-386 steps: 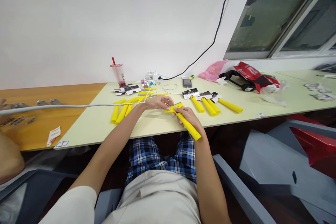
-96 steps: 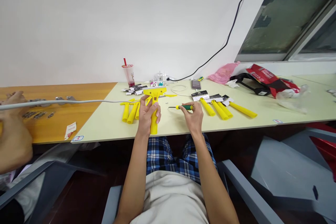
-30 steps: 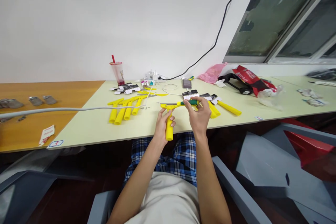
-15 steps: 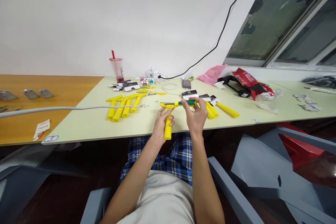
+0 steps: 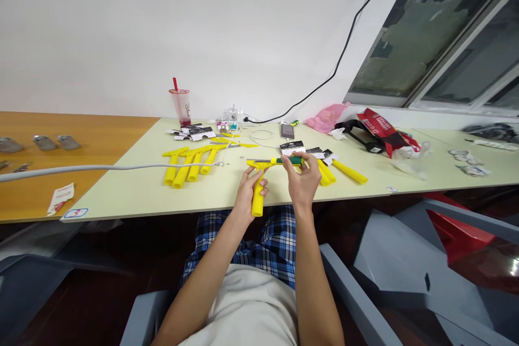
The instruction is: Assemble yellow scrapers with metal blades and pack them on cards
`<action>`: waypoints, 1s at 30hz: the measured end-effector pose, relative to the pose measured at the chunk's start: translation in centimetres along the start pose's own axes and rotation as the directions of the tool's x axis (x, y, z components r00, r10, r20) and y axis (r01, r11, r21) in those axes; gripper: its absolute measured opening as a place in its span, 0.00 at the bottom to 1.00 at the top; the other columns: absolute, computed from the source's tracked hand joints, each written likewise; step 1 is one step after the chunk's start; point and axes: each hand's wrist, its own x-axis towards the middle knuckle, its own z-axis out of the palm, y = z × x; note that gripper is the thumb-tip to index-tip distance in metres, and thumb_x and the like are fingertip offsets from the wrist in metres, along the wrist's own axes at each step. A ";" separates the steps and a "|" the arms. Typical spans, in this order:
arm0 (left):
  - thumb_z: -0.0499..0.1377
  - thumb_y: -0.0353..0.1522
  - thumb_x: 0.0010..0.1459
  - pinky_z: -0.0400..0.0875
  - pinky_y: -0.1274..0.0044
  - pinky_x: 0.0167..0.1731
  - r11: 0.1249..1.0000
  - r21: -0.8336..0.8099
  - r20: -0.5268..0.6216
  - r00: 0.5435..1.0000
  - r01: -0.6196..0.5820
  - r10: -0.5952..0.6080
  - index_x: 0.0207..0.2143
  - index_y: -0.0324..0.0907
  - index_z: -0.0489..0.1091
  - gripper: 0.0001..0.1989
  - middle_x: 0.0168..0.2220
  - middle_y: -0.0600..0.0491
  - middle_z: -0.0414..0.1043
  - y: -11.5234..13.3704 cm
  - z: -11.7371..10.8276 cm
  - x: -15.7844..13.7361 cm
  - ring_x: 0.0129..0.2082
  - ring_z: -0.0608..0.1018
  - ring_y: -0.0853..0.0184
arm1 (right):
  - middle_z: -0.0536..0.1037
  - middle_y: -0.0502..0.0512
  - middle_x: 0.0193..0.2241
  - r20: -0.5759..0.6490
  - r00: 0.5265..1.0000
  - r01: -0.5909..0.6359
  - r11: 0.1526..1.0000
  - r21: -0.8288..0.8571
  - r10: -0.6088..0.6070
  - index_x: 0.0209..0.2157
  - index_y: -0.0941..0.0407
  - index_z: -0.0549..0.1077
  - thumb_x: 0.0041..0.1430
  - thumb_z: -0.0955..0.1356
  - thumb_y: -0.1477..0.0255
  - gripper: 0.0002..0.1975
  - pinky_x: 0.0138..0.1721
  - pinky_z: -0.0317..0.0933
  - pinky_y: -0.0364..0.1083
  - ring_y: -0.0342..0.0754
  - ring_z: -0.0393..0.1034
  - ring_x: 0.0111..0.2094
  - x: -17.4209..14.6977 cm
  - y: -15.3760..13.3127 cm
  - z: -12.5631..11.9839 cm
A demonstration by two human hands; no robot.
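My left hand [image 5: 246,192] is closed around the handle of a yellow squeegee-like scraper [image 5: 258,200], held upright over the table's front edge. A thin dark strip runs along the top of its head. Closed too, my right hand [image 5: 303,184] grips a green and yellow screwdriver [image 5: 292,161] level, its front end against the right side of the scraper's head. Whether its tip sits in a screw is too small to tell. Several more yellow scrapers [image 5: 194,168] lie to the left, and yellow handles [image 5: 349,171] with black-and-white cards [image 5: 292,147] lie behind my right hand.
A lidded cup with a red straw [image 5: 181,105] stands at the back left. A grey cable [image 5: 109,167] crosses the left side. Farther back are a phone [image 5: 287,131], a pink bag [image 5: 326,118] and a red package [image 5: 385,128]. Grey chairs [image 5: 389,259] flank my seat.
Both hands keep their hold on the scraper and the screwdriver, in nearly the same pose. The whole view has shifted very slightly.
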 end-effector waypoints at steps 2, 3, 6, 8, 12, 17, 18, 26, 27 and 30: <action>0.70 0.23 0.62 0.63 0.88 0.18 1.000 0.003 0.002 1.000 0.005 -0.005 0.53 0.46 0.62 0.25 0.54 0.45 0.79 0.1 0.1 0.0 0.25 0.71 0.78 | 0.80 0.57 0.44 0.012 1.000 0.017 1.000 -0.017 -0.017 0.43 0.53 0.78 0.65 0.78 0.57 0.15 0.47 0.77 0.52 0.53 0.79 0.48 0.0 -0.3 0.0; 0.69 0.23 0.63 0.63 0.88 0.18 1.000 0.003 0.004 1.000 0.005 -0.005 0.53 0.46 0.62 0.23 0.53 0.45 0.79 0.1 0.1 0.0 0.25 0.71 0.78 | 0.80 0.57 0.44 0.021 1.000 0.021 1.000 -0.016 -0.020 0.43 0.53 0.78 0.65 0.77 0.56 0.15 0.46 0.78 0.51 0.53 0.80 0.47 0.0 -0.4 -0.1; 0.67 0.22 0.65 0.63 0.88 0.18 1.000 0.000 0.006 1.000 0.004 -0.004 0.52 0.45 0.63 0.21 0.53 0.45 0.79 0.0 0.1 0.0 0.24 0.70 0.79 | 0.78 0.57 0.45 0.058 0.998 0.016 0.999 0.038 -0.018 0.44 0.53 0.77 0.66 0.77 0.55 0.17 0.42 0.80 0.50 0.52 0.83 0.45 -0.1 -0.8 -0.1; 0.67 0.22 0.65 0.63 0.88 0.18 1.000 -0.003 0.000 1.000 0.003 -0.003 0.52 0.45 0.63 0.20 0.53 0.45 0.79 0.0 0.1 0.1 0.24 0.70 0.79 | 0.77 0.56 0.46 0.082 0.996 0.024 0.997 0.079 -0.031 0.44 0.53 0.77 0.67 0.77 0.56 0.16 0.41 0.81 0.49 0.52 0.84 0.46 -0.1 -0.9 -0.1; 0.66 0.22 0.65 0.63 0.88 0.18 1.000 -0.019 0.009 1.000 0.005 -0.004 0.52 0.45 0.63 0.20 0.53 0.44 0.79 0.0 0.0 0.2 0.25 0.71 0.79 | 0.77 0.57 0.46 0.096 0.990 0.092 0.990 0.108 -0.102 0.44 0.52 0.78 0.67 0.78 0.58 0.14 0.41 0.83 0.49 0.53 0.82 0.48 -0.1 -1.1 -0.1; 0.68 0.22 0.63 0.63 0.88 0.19 1.000 -0.010 -0.003 1.000 -0.013 0.013 0.53 0.46 0.64 0.22 0.53 0.45 0.78 -0.1 -0.2 0.3 0.25 0.72 0.78 | 0.78 0.58 0.47 0.084 0.980 0.173 0.981 0.082 -0.180 0.45 0.51 0.79 0.68 0.78 0.58 0.13 0.42 0.84 0.49 0.54 0.80 0.51 0.0 -2.0 -0.5; 0.69 0.22 0.63 0.63 0.88 0.19 1.000 -0.003 -0.008 1.000 -0.021 0.021 0.53 0.46 0.64 0.23 0.53 0.45 0.78 -0.1 -0.2 0.3 0.25 0.72 0.78 | 0.78 0.58 0.47 0.093 0.978 0.180 0.981 0.070 -0.187 0.45 0.51 0.79 0.68 0.77 0.58 0.13 0.41 0.85 0.49 0.54 0.80 0.51 0.0 -2.2 -0.6; 0.73 0.25 0.58 0.62 0.87 0.19 0.999 0.018 -0.003 0.999 -0.048 0.048 0.54 0.47 0.65 0.27 0.53 0.47 0.78 -0.4 -0.3 0.4 0.25 0.72 0.78 | 0.77 0.58 0.48 0.132 0.973 0.187 0.982 0.041 -0.191 0.46 0.51 0.79 0.70 0.76 0.60 0.11 0.38 0.85 0.47 0.52 0.82 0.49 -0.1 -3.3 -0.7; 0.74 0.25 0.58 0.62 0.87 0.19 0.999 0.018 -0.004 0.999 -0.048 0.048 0.54 0.47 0.65 0.28 0.53 0.47 0.78 -0.4 -0.3 0.4 0.25 0.72 0.78 | 0.77 0.58 0.48 0.129 0.973 0.187 0.981 0.042 -0.191 0.46 0.51 0.79 0.70 0.76 0.60 0.10 0.38 0.85 0.47 0.52 0.82 0.49 -0.1 -3.3 -0.7; 0.74 0.25 0.57 0.61 0.86 0.19 0.999 0.017 -0.013 0.999 -0.047 0.047 0.54 0.47 0.65 0.28 0.52 0.47 0.78 -0.3 -0.2 0.3 0.25 0.71 0.78 | 0.77 0.58 0.48 0.125 0.974 0.187 0.982 0.034 -0.190 0.46 0.51 0.78 0.71 0.76 0.61 0.10 0.39 0.85 0.48 0.53 0.82 0.49 -0.2 -3.3 -0.6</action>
